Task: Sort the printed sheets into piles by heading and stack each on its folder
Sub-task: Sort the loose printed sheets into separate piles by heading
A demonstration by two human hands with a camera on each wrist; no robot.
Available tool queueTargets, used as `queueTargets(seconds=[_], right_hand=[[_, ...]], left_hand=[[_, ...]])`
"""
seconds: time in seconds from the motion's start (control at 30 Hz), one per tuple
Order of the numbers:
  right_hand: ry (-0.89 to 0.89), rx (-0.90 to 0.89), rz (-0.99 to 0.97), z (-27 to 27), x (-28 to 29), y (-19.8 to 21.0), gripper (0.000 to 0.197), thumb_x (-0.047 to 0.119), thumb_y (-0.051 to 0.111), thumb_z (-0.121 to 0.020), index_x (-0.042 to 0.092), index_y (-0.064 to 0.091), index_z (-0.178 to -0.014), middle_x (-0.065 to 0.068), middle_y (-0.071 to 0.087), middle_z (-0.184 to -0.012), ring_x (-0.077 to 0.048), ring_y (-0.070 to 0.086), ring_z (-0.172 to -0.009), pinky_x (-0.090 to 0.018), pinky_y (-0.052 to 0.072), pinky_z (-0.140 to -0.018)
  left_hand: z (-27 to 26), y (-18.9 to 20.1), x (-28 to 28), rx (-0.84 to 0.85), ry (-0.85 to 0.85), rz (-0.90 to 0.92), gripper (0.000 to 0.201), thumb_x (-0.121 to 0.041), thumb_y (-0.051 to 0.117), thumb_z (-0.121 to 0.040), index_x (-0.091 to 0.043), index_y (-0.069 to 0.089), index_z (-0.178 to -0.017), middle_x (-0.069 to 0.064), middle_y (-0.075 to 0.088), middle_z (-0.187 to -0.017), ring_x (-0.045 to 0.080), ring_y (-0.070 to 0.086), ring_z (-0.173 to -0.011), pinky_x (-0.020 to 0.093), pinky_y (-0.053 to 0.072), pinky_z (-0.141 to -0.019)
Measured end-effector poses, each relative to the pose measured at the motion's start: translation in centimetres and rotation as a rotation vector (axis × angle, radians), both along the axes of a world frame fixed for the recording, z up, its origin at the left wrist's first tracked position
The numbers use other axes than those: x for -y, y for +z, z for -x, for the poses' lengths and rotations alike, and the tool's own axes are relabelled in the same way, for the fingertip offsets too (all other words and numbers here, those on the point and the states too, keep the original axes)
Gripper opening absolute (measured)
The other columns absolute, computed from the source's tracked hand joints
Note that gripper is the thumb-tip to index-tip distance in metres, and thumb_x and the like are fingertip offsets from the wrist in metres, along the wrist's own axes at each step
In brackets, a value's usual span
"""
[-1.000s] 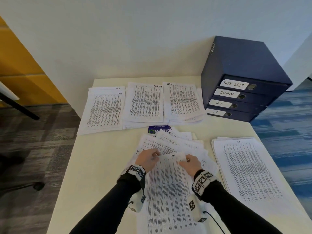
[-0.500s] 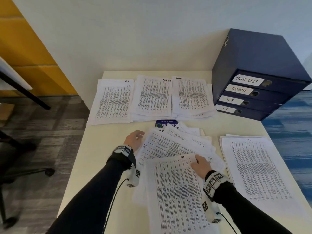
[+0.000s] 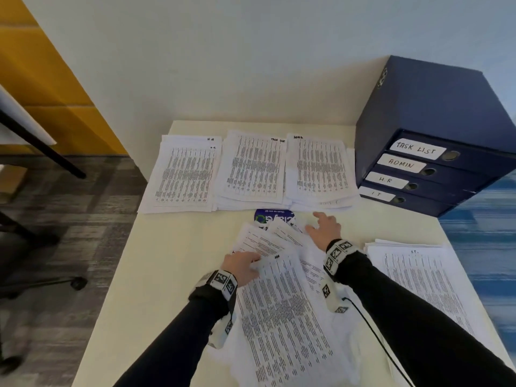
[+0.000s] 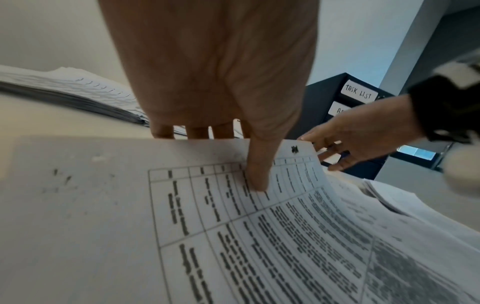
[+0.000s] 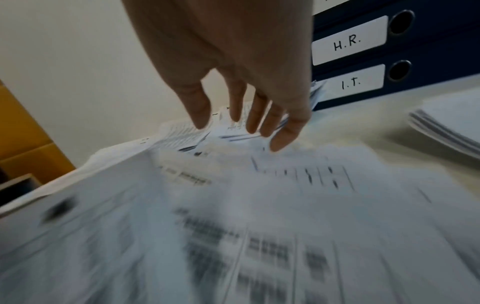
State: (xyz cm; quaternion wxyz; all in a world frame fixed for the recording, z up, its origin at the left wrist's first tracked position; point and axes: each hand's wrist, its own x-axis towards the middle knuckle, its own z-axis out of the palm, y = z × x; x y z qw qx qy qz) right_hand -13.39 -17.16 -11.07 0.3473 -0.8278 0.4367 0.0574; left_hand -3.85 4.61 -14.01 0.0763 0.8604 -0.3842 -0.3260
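A: White paper everywhere. Loose fan of printed sheets (image 3: 268, 238) mid-table (image 3: 173, 247), top sheet (image 3: 282, 311) lying over it toward the near edge.
B: L hand?
A: Left hand (image 3: 242, 265) pinches the top sheet at its upper left corner. Wrist view: thumb (image 4: 257, 164) on the printed face, other fingers under the edge, sheet bowed up.
B: R hand?
A: Right hand (image 3: 324, 229) is over the far end of the fan, fingers (image 5: 283, 135) spread and straight, holding nothing. Contact w/ paper: can't tell, wrist cam blurred.
B: Sorted piles?
A: 3 along the far edge: H.R. pile (image 3: 185, 174), task list pile (image 3: 255, 169), admin pile (image 3: 319, 169). 4th pile (image 3: 418, 277) on the right, near the right arm; heading too small to read.
B: Folders?
A: Blue folders (image 3: 435, 129) stacked flat at the far right corner, spine labels TASK LIST, ADMIN, H.R., I.T. top to bottom. No pile on them. Blue printed item (image 3: 275, 216) pokes out from under the fan, just before the middle pile.
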Motion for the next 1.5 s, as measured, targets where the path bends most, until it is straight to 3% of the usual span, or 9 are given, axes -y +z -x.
queueTargets(seconds=[0.23,0.33,0.53,0.67,0.77,0.9,1.03,1.27,1.5], right_hand=[[0.055,-0.016,0.020,-1.5,1.2,-0.3,0.003,0.028,0.061,-0.084,0.029,0.059,-0.084,-0.001,0.060,-0.108,-0.024,0.049,-0.108,-0.036,0.033,-0.091],[0.105,0.079,0.082,0.5,0.1,0.6,0.015,0.030,0.062,-0.085,0.029,0.053,-0.072,0.009,0.058,-0.097,-0.017,0.048,-0.102,-0.035,0.025,-0.085],[0.185,0.225,0.061,4.5,-0.9,2.0,0.020,0.029,0.060,-0.088,0.031,0.049,-0.071,0.017,0.063,-0.096,-0.009,0.049,-0.102,-0.045,0.020,-0.106],[0.017,0.573,-0.127,4.9,-0.4,7.1,0.016,0.019,0.055,-0.094,0.022,0.046,-0.080,0.001,0.066,-0.092,-0.004,0.057,-0.071,-0.019,0.046,-0.064],[-0.039,0.740,-0.114,5.1,0.1,12.6,0.006,0.017,0.052,-0.095,0.013,0.048,-0.094,0.008,0.063,-0.093,0.004,0.058,-0.073,-0.012,0.047,-0.058],[-0.140,0.971,-0.127,5.4,2.4,18.6,0.004,0.021,0.056,-0.093,0.020,0.052,-0.094,-0.010,0.068,-0.101,-0.026,0.067,-0.090,-0.040,0.053,-0.080],[-0.156,1.016,-0.092,5.3,4.1,20.9,0.008,0.019,0.055,-0.094,0.024,0.052,-0.089,-0.002,0.069,-0.093,-0.012,0.067,-0.081,-0.032,0.053,-0.077],[-0.057,0.499,-0.195,5.0,2.3,11.6,0.015,0.019,0.057,-0.093,0.011,0.052,-0.104,-0.001,0.058,-0.086,-0.013,0.054,-0.070,-0.021,0.042,-0.059],[0.027,0.250,-0.274,3.9,-4.0,-0.5,0.009,0.020,0.056,-0.092,0.013,0.050,-0.093,-0.002,0.055,-0.084,-0.023,0.053,-0.079,-0.030,0.043,-0.072]], left_hand=[[0.3,0.1,-0.4,-0.057,0.094,0.020,0.050,-0.028,0.052,-0.093,-0.021,0.041,-0.141,0.002,0.045,-0.144,0.023,0.044,-0.130,0.031,0.032,-0.108],[0.2,0.6,-0.7,-0.087,0.122,0.010,0.045,-0.031,0.056,-0.090,-0.021,0.049,-0.133,0.002,0.053,-0.134,0.023,0.051,-0.120,0.029,0.039,-0.100],[-0.5,1.4,-2.8,-0.091,0.084,-0.154,0.039,-0.026,0.063,-0.084,-0.018,0.057,-0.122,0.006,0.060,-0.118,0.025,0.058,-0.107,0.029,0.046,-0.087],[-1.2,1.3,-3.2,-0.126,0.124,-0.104,0.039,-0.025,0.063,-0.086,-0.017,0.057,-0.123,0.007,0.060,-0.122,0.025,0.057,-0.107,0.028,0.043,-0.085],[-1.6,1.2,-3.3,-0.116,0.153,-0.103,0.052,-0.030,0.059,-0.090,-0.014,0.045,-0.138,0.007,0.046,-0.140,0.025,0.047,-0.124,0.032,0.037,-0.099],[-2.2,1.4,-3.7,-0.105,0.186,-0.124,0.054,-0.030,0.052,-0.096,-0.012,0.036,-0.144,0.009,0.036,-0.149,0.028,0.038,-0.133,0.036,0.032,-0.108],[-3.2,1.8,-3.8,-0.118,0.193,-0.103,0.042,-0.026,0.049,-0.096,-0.005,0.047,-0.132,0.016,0.047,-0.137,0.035,0.047,-0.122,0.038,0.037,-0.099],[-3.1,3.6,-3.2,-0.198,0.230,0.020,0.022,-0.017,0.044,-0.097,-0.008,0.057,-0.112,0.016,0.058,-0.107,0.035,0.055,-0.111,0.031,0.039,-0.080],[-1.2,4.2,-2.0,-0.411,0.457,0.084,0.070,-0.063,0.027,-0.094,-0.011,0.049,-0.134,0.010,0.045,-0.142,0.025,0.043,-0.128,0.036,0.025,-0.110]])
